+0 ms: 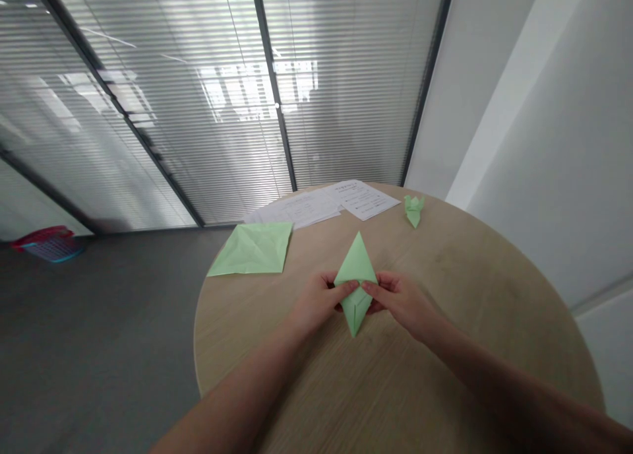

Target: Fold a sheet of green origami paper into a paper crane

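A light green paper folded into a pointed kite shape (pixel 356 269) lies on the round wooden table (pixel 445 348), its long tip pointing away from me. My left hand (pixel 319 301) pinches its left corner with thumb and fingers closed. My right hand (pixel 400 299) pinches the right corner the same way. The thumbs nearly meet at the paper's middle crease.
A creased flat green square sheet (pixel 253 248) lies at the table's far left edge. White printed pages (pixel 326 203) sit at the far edge. A small finished green folded figure (pixel 413 208) stands far right. A red and blue basket (pixel 47 243) is on the floor left.
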`<action>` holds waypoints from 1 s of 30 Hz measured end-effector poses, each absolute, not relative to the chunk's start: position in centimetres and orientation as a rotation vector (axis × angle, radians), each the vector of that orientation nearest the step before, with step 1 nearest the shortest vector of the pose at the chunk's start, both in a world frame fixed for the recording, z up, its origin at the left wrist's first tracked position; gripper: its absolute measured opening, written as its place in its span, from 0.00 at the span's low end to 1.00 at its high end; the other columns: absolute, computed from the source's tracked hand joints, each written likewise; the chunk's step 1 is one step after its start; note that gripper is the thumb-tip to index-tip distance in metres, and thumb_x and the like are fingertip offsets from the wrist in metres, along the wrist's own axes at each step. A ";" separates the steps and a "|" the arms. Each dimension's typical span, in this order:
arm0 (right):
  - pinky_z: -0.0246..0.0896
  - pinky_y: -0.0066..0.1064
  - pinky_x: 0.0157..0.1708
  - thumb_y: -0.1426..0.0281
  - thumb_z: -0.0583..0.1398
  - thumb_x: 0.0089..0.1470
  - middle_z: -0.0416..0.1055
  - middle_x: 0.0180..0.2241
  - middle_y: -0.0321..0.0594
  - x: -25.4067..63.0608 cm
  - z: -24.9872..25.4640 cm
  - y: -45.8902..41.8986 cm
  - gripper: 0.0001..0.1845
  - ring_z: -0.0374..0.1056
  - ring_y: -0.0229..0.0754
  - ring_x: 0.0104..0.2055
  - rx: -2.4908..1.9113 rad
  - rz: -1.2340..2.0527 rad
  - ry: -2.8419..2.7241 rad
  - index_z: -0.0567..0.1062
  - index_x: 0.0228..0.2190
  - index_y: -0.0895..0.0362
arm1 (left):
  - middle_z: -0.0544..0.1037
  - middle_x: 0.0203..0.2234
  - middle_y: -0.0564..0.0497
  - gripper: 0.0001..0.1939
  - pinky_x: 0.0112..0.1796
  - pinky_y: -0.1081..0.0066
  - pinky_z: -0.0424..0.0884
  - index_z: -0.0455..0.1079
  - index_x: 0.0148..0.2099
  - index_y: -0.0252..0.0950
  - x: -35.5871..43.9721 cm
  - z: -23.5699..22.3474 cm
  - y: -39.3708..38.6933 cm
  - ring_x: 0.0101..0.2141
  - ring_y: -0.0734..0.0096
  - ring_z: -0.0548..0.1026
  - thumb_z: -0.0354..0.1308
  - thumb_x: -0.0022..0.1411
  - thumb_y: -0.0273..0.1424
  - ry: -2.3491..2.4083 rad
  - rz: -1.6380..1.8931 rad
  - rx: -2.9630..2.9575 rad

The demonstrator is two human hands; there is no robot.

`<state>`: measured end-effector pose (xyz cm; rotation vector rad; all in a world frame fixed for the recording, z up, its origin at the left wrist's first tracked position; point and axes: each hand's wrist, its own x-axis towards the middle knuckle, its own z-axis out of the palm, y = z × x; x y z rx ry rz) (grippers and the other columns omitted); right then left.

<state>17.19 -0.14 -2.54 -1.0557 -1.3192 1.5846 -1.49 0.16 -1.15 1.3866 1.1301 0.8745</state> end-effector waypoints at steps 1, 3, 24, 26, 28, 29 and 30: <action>0.74 0.32 0.33 0.48 0.69 0.42 0.77 0.33 0.44 17.2 -2.5 0.0 0.29 0.74 0.41 0.33 -1.068 1.580 -1.299 0.78 0.34 0.62 | 0.75 0.22 0.50 0.19 0.25 0.73 0.66 0.77 0.32 0.30 -1.6 -1.2 0.2 0.23 0.73 0.70 0.64 0.53 0.45 1.144 0.885 1.369; 0.73 0.32 0.32 0.48 0.70 0.40 0.77 0.32 0.43 17.3 -2.6 0.1 0.31 0.73 0.40 0.31 -1.085 1.573 -1.264 0.77 0.33 0.62 | 0.75 0.23 0.50 0.20 0.25 0.73 0.68 0.76 0.31 0.31 -1.7 -1.2 0.4 0.23 0.72 0.71 0.64 0.53 0.46 1.160 0.911 1.338; 0.74 0.32 0.32 0.46 0.66 0.45 0.76 0.31 0.42 17.8 -2.3 0.5 0.28 0.74 0.40 0.31 -1.145 1.499 -1.340 0.76 0.31 0.61 | 0.75 0.22 0.50 0.20 0.25 0.74 0.68 0.75 0.29 0.33 -1.8 -1.6 0.5 0.24 0.73 0.71 0.64 0.54 0.48 1.158 0.986 1.274; 0.74 0.32 0.31 0.46 0.67 0.43 0.76 0.29 0.41 17.8 -2.3 0.5 0.30 0.73 0.39 0.29 -1.135 1.541 -1.301 0.76 0.31 0.61 | 0.75 0.22 0.50 0.20 0.24 0.75 0.67 0.75 0.29 0.33 -1.9 -1.6 0.6 0.23 0.74 0.71 0.63 0.55 0.47 1.184 1.022 1.273; 0.74 0.31 0.31 0.45 0.67 0.42 0.75 0.28 0.41 17.7 -2.3 0.5 0.30 0.73 0.38 0.29 -1.116 1.589 -1.267 0.75 0.31 0.61 | 0.74 0.22 0.50 0.19 0.23 0.75 0.67 0.75 0.29 0.33 -2.0 -1.7 0.8 0.22 0.74 0.70 0.63 0.56 0.46 1.209 1.050 1.250; 0.74 0.31 0.32 0.45 0.68 0.41 0.75 0.28 0.41 17.7 -2.3 0.4 0.30 0.73 0.38 0.29 -1.107 1.602 -1.255 0.74 0.30 0.61 | 0.74 0.22 0.50 0.19 0.23 0.75 0.66 0.75 0.29 0.33 -2.0 -1.7 0.8 0.22 0.74 0.70 0.63 0.56 0.46 1.215 1.055 1.235; 0.74 0.31 0.32 0.46 0.68 0.41 0.75 0.28 0.40 17.7 -2.3 0.4 0.30 0.73 0.38 0.29 -1.098 1.606 -1.245 0.73 0.30 0.61 | 0.75 0.22 0.50 0.19 0.23 0.75 0.67 0.75 0.30 0.33 -2.0 -1.7 0.8 0.22 0.74 0.70 0.62 0.57 0.46 1.214 1.058 1.220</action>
